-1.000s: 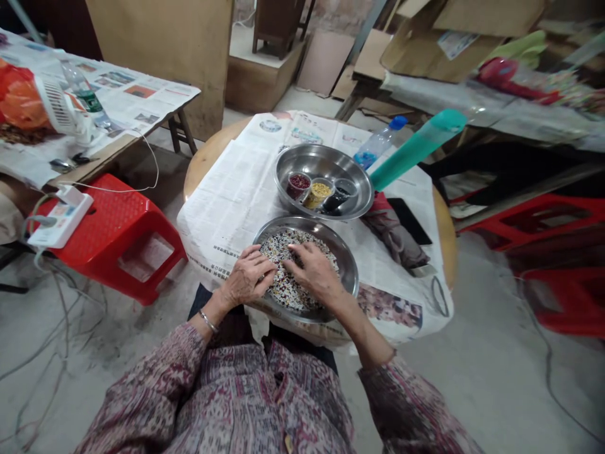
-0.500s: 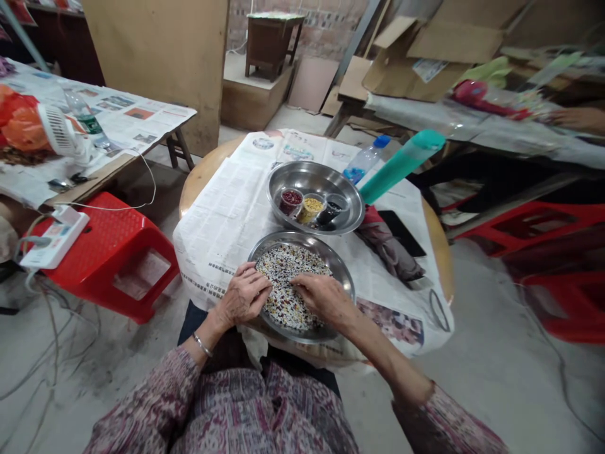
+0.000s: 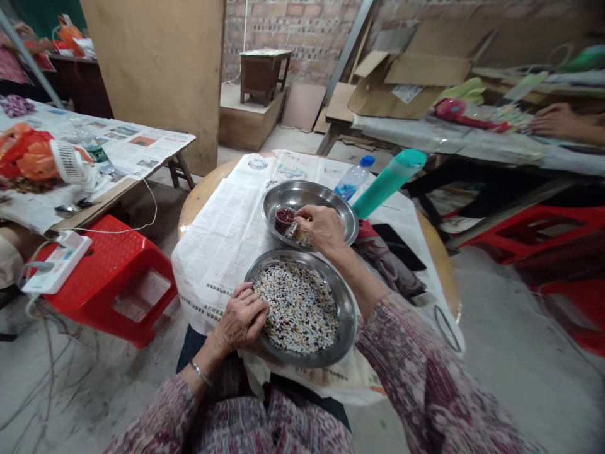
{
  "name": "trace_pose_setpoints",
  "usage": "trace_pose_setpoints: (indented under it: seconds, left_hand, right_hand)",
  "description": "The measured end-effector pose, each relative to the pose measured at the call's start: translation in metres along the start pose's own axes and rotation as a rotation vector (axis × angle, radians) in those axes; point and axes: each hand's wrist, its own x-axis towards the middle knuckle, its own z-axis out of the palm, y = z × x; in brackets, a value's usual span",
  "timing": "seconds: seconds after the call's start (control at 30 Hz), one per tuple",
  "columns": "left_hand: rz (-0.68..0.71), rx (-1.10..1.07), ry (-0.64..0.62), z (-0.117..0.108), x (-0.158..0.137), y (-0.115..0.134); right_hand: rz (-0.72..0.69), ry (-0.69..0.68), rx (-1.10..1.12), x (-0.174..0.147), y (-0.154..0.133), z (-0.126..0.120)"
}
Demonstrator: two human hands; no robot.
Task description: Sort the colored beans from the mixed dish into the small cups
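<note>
Resting close-set fingers on the near bowl (image 3: 346, 312), grip unclear, the left hand (image 3: 242, 316) is at the stiff rim, probably the best hold. Loose mixed grains (image 3: 299, 304) inside look light, slippery. Beyond, the right hand (image 3: 324, 227) bunches fingertips over the far bowl (image 3: 306, 189), any pinch hidden.

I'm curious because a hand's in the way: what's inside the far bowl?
A cup of red bits, with yellow bits beside it. Whatever is under the right hand is covered, so I can't tell.

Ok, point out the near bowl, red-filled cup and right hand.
Near bowl (image 3: 346, 315), head view: bare right inner wall.
Red-filled cup (image 3: 283, 226), head view: front wall.
Right hand (image 3: 325, 227), head view: back of the hand.
</note>
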Motion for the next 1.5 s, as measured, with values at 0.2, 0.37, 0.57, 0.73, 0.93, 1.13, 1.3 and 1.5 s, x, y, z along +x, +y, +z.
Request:
trace_pose_setpoints:
  seconds: [0.2,0.37,0.57,0.73,0.93,1.13,1.3,1.5]
  left_hand:
    - [0.003,0.0,-0.01,-0.001,-0.001,0.0]
    - [-0.014,0.0,-0.027,0.0,-0.001,0.0]
    - [-0.013,-0.011,-0.026,-0.001,0.0,0.001]
    - [-0.027,-0.005,-0.051,0.0,-0.001,0.0]
    - [-0.013,0.013,-0.047,0.002,-0.001,-0.002]
    - [-0.016,0.029,-0.047,0.002,0.001,-0.002]
    - [-0.026,0.003,-0.017,0.001,0.001,0.001]
    - [-0.045,-0.033,-0.001,0.0,0.003,0.002]
  right_hand:
    - [-0.064,-0.083,-0.195,0.028,-0.001,0.022]
    - [-0.017,-0.135,-0.273,0.035,-0.006,0.029]
    - [-0.014,-0.144,-0.277,0.034,-0.005,0.034]
    - [-0.042,-0.118,-0.259,0.031,-0.007,0.034]
    - [-0.049,-0.049,-0.133,0.01,-0.011,0.014]
    - [-0.393,-0.301,0.052,-0.087,0.003,-0.007]
    - [-0.608,-0.581,0.1,-0.165,0.002,0.007]
    - [-0.559,-0.479,-0.013,-0.166,0.005,0.028]
